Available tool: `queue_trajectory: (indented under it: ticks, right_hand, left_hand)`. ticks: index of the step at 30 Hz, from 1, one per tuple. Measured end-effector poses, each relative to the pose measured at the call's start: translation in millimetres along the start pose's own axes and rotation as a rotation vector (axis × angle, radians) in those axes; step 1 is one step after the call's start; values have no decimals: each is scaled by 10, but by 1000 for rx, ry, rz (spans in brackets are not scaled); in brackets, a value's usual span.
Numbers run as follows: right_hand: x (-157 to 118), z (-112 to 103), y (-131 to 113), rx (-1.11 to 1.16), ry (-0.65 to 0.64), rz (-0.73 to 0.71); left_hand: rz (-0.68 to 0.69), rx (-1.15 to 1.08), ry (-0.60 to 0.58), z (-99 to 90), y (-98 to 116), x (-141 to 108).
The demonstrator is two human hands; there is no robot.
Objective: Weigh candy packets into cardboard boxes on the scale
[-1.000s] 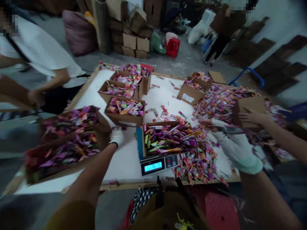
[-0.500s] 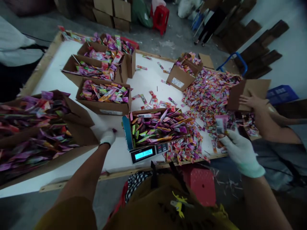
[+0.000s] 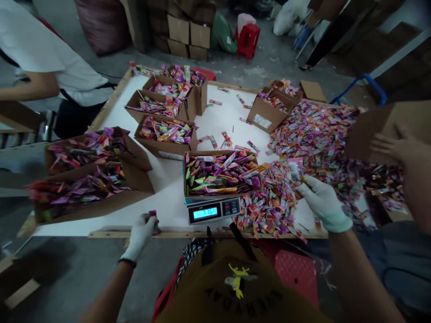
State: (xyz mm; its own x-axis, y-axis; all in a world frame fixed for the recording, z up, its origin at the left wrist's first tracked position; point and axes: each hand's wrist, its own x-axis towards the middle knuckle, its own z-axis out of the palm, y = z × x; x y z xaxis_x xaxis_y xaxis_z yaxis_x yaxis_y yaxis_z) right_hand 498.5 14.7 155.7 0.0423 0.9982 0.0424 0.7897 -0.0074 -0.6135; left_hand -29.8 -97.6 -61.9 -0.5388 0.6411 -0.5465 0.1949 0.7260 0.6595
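Note:
My left hand [image 3: 141, 235], in a white glove, is closed on a small purple packet [image 3: 152, 213] near the table's front edge. In my gloved right hand [image 3: 319, 199], a pink and white packet [image 3: 295, 168] is gripped over the loose heap on the right. Between my hands, a cardboard box [image 3: 224, 194] full of colourful stick packets rests on a digital scale [image 3: 213, 211]. The scale's blue display is lit, but its digits are blurred.
Filled boxes [image 3: 164, 146] stand at the back left, with an open-flapped one [image 3: 97, 202] nearer. A large packet heap [image 3: 310, 130] covers the right side. A co-worker's hand [image 3: 390, 143] touches a tilted box [image 3: 370, 121]. Another person [image 3: 67, 67] is at left.
My left hand has moved from beside the scale to the table's front edge. My right hand still grips its packet. The view has swung left, and the display reading differs.

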Motion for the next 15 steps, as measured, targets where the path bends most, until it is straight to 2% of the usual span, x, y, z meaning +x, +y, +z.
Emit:
queue_trajectory:
  ticks: [3, 4, 7, 9, 11, 13, 15]
  right_hand:
    - [16, -15, -39, 39, -11, -64]
    - [28, -7, -80, 46, -34, -100]
    - [70, 46, -248, 27, -82, -187]
    - [78, 77, -350, 21, -100, -227]
    - [65, 77, -389, 28, -108, -259]
    - [45, 38, -324, 19, -91, -252]
    - [31, -26, -136, -10, -30, -187]
  left_hand:
    - [123, -241, -93, -139, 529, -549]
    - [209, -263, -108, -164, 772, -745]
    - [544, -256, -38, -166, 1549, -1275]
    - [712, -224, 4, -120, 1999, -1528]
    - [850, -204, 32, -47, 2351, -1698]
    - [1031, -172, 22, 70, 2618, -1820]
    - [1255, -127, -43, 264, 2827, -1937]
